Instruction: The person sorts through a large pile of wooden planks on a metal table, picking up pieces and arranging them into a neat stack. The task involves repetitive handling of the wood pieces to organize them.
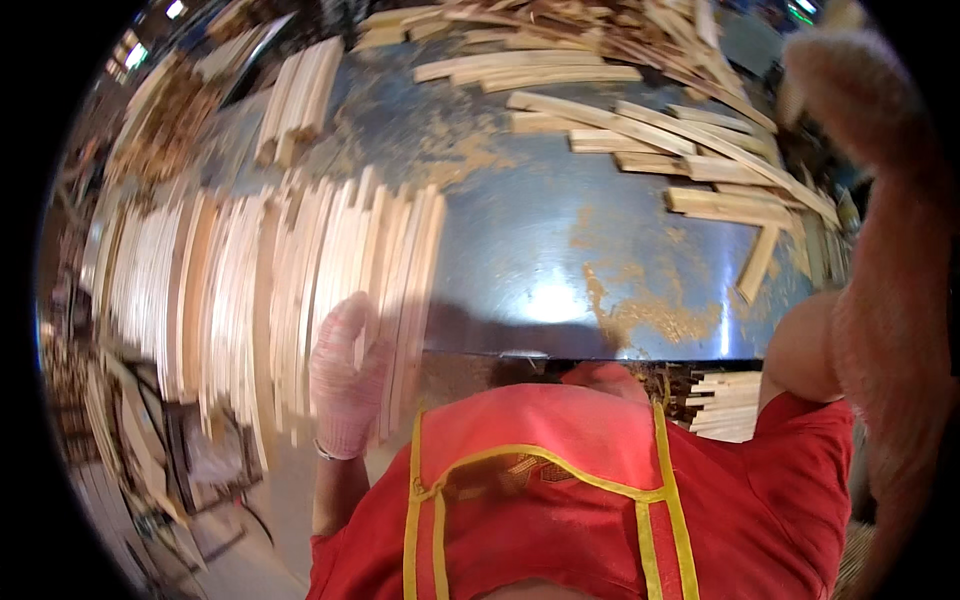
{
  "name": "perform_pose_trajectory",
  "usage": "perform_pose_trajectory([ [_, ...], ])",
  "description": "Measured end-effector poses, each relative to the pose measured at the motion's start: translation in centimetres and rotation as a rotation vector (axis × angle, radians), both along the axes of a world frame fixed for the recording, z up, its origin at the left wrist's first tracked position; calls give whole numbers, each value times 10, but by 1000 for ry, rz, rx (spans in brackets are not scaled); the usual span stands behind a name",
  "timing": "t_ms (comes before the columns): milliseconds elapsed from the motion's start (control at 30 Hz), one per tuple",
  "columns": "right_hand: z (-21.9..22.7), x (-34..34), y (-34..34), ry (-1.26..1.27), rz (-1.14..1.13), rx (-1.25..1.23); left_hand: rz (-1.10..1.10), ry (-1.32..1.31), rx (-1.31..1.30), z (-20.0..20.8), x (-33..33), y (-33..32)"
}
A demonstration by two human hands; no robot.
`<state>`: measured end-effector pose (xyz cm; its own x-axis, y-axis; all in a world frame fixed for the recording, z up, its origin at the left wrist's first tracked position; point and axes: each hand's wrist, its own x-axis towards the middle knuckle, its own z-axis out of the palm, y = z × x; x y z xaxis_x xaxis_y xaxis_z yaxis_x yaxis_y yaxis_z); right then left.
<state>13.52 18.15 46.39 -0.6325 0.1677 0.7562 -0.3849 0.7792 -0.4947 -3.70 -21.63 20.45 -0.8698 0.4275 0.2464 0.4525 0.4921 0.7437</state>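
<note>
My left hand (348, 385), in a pale pinkish glove, rests on the near ends of a long row of wooden strips (235, 290). Its fingers point away from me, with the thumb a little apart, and no strip is lifted in it. My right hand (845, 95) is raised close to the camera at the upper right. Blur and shadow there hide how its fingers are set and whether anything is in them. The strips lie side by side at the left of the metal tabletop (500, 260), and their near ends overhang its front edge.
Loose wooden pieces (680, 150) lie crisscrossed at the right and far side of the table. Sawdust (650, 310) is scattered over the metal. A small bundle of strips (300, 100) sits farther back left. More stacked wood (725, 400) shows below the table's right front edge.
</note>
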Motion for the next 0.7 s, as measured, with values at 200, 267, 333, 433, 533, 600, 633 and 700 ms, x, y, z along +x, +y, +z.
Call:
perform_pose_trajectory([
  [200,108,114,29,-124,-681,291,-443,285,-86,-1,-15,74],
  [267,109,123,60,-146,-658,161,-365,384,-191,42,-4,66],
  [333,93,153,75,-163,-710,107,-381,692,-192,76,-4,94],
  [433,111,144,49,-403,-999,333,-309,1101,268,35,-10,210],
  [533,93,93,140,-268,-657,306,-281,908,-136,19,-4,181],
  [600,112,106,128,-239,-676,400,-657,222,-317,-47,-13,209],
  [633,107,104,134,-229,-664,417,-701,197,-293,-41,0,233],
  [700,82,92,174,-200,-571,329,-739,127,-375,-29,31,282],
])
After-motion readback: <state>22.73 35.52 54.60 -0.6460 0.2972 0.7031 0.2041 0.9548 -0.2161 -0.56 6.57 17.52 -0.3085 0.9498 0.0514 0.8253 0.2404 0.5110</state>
